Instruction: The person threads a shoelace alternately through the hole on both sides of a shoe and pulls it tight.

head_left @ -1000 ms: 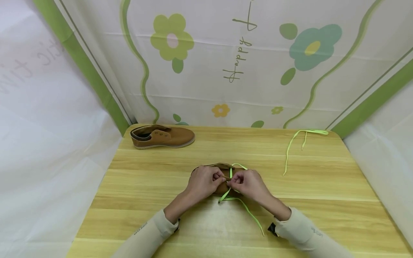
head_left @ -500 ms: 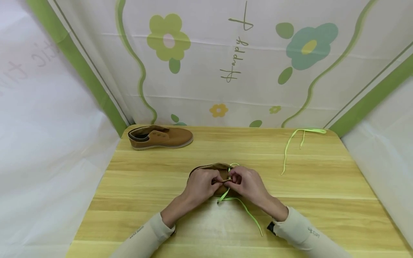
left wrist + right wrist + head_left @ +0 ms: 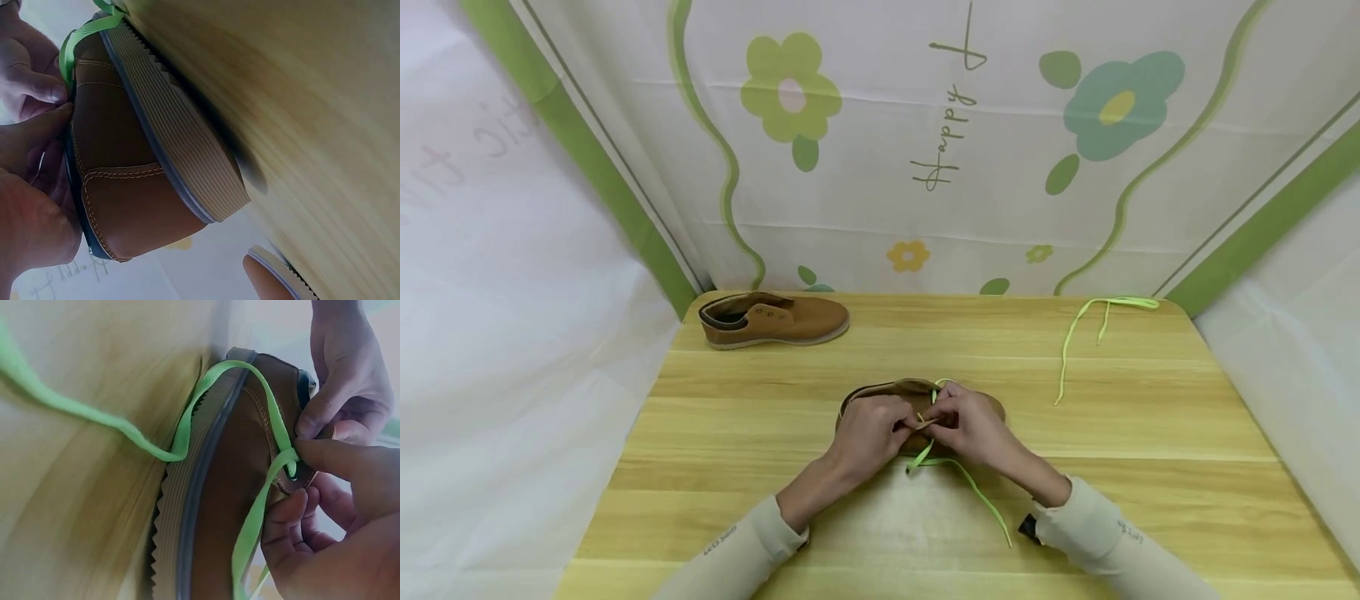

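Green script (image 3: 942,154) on the white backdrop (image 3: 865,196) reads "Happy" sideways, followed by a letter that I cannot identify. Fainter characters (image 3: 496,137) on the left side panel (image 3: 550,333) include "tic". Small dark print marks my left sleeve (image 3: 745,546) and my right sleeve (image 3: 1093,529); it is too small to read with certainty.

My left hand (image 3: 868,433) is closed in a pinch: thumb and fingers grip the edge of the eyelet flap (image 3: 304,477) on the near shoe (image 3: 119,150). My right hand (image 3: 976,427) is likewise closed, with forefinger and thumb pinching the same flap at the eyelet (image 3: 292,476). The fingertips of both hands are close together. I cannot tell whether the right-hand pinch also includes part of the threaded lace (image 3: 251,525).

The near shoe, brown with a ribbed sole edge, sits on the wooden table (image 3: 700,467) directly in front of me, between the hands, toe to the right. The threaded lace, bright green and flat, passes through the eyelet, hangs over the near side and trails onto the table. The far shoe (image 3: 808,321), also brown, stands upright at the far left corner, toe right. A loose lace (image 3: 1135,302), similarly green, lies at the far right, well apart from both shoes.
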Tool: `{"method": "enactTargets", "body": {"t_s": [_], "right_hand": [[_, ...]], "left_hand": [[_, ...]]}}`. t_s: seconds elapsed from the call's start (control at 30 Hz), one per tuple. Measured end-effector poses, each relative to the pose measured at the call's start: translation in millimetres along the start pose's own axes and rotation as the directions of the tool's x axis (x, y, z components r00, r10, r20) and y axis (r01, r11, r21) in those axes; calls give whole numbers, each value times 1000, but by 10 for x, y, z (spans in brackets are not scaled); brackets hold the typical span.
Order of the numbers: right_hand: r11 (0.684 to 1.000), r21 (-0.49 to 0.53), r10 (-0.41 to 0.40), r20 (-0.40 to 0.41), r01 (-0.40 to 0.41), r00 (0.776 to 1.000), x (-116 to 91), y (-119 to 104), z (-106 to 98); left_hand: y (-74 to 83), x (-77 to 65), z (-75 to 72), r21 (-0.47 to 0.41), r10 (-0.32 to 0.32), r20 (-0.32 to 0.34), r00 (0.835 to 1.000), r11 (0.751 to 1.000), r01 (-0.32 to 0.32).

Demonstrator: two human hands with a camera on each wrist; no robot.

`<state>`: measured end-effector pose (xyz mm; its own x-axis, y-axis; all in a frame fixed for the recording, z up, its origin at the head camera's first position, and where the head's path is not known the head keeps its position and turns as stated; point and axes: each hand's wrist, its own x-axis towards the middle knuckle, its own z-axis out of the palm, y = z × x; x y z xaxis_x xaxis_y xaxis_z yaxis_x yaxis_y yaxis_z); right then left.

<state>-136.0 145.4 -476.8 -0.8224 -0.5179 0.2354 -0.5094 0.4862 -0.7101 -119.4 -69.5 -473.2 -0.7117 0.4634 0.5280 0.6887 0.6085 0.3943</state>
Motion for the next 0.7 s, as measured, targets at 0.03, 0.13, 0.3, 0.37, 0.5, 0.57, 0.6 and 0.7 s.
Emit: {"method": "enactTargets", "body": {"t_s": [0.03,0.13,0.3,0.37,0.5,0.57,0.6,0.7], "right_hand": [[999,24,25,6,-25,1000,1,-1,-7],[993,74,90,16,-91,996,-1,1,-28],[975,148,163,25,-165,986,-5,30,-44],[967,186,170,27,-172,985,-1,51,-40],[950,262,169,21,-168,985,14,89,-40],[943,290,165,19,-164,986,23,102,-43],[940,300,166,20,-164,986,27,108,-43],[929,333,164,23,-162,986,40,125,-45]], "left_hand": [[2,-1,-1,-2,-5,-1,1000,1000,5],[-1,0,2,-4,-23,0,1000,1000,23],[-16,7,8,-7,-46,6,999,999,46],[-21,10,7,-12,-53,13,998,998,54],[-25,18,3,-17,-72,27,997,997,72],[-24,21,-3,-17,-85,35,996,996,85],[-22,24,-7,-18,-91,36,995,996,92],[-22,34,-15,-23,-110,45,993,993,112]]}}
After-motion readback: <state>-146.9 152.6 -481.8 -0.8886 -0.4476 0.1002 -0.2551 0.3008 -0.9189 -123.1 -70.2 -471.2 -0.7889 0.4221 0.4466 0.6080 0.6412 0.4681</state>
